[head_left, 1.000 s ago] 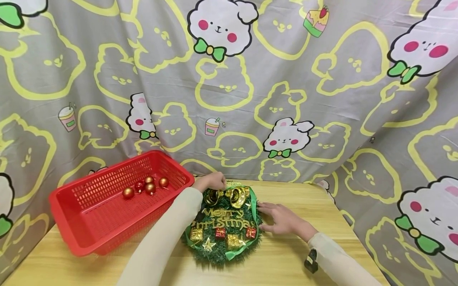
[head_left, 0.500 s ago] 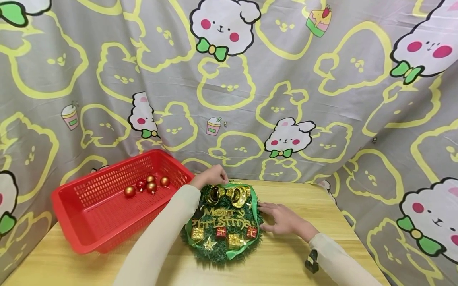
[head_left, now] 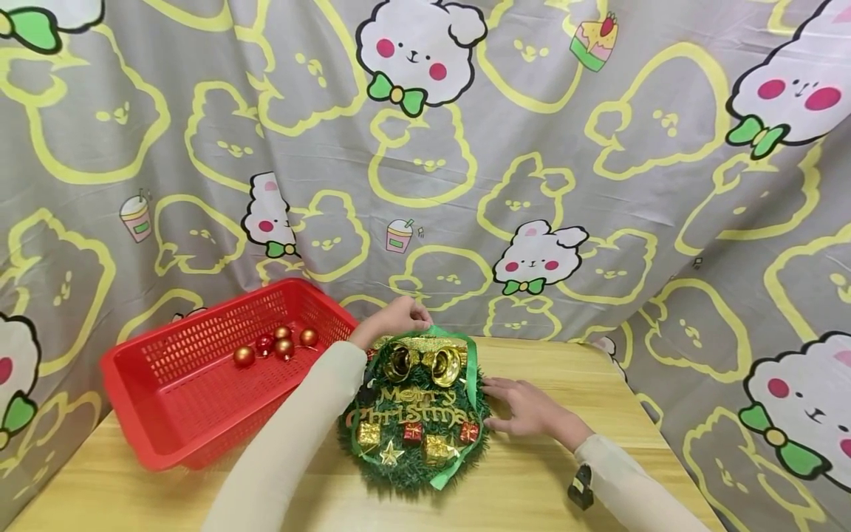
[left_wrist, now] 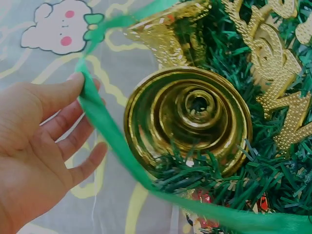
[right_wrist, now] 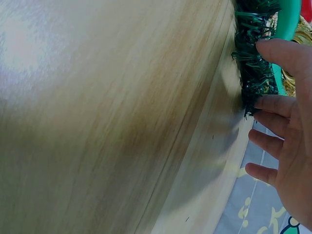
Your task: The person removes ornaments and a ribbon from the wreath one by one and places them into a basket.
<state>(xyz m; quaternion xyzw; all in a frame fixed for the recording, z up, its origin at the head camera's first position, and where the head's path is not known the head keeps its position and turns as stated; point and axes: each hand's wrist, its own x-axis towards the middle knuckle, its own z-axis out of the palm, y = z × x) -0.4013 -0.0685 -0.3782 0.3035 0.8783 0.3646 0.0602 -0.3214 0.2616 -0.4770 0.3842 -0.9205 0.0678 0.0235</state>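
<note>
A green Christmas wreath [head_left: 412, 465] lies on the table, decorated with gold bells [left_wrist: 190, 122], gold "Merry Christmas" lettering [head_left: 419, 406], small gift boxes and stars. Green ribbon [left_wrist: 112, 131] loops round its face. At the wreath's far edge my left hand [head_left: 402, 316] pinches this ribbon between thumb and fingers and holds it raised off the wreath, as the left wrist view shows. My right hand [head_left: 525, 408] rests against the wreath's right edge with fingers spread, thumb and fingertips [right_wrist: 265, 103] at the tinsel.
A red plastic basket [head_left: 159, 451] stands on the left of the wooden table [head_left: 525, 488], holding several gold and red baubles [head_left: 244, 356]. A patterned curtain [head_left: 439, 177] hangs close behind the table.
My left hand has moved up and slightly away from the wreath, drawing the ribbon up off the bells. The ribbon's lower end has shifted. My right hand has stayed in place.
</note>
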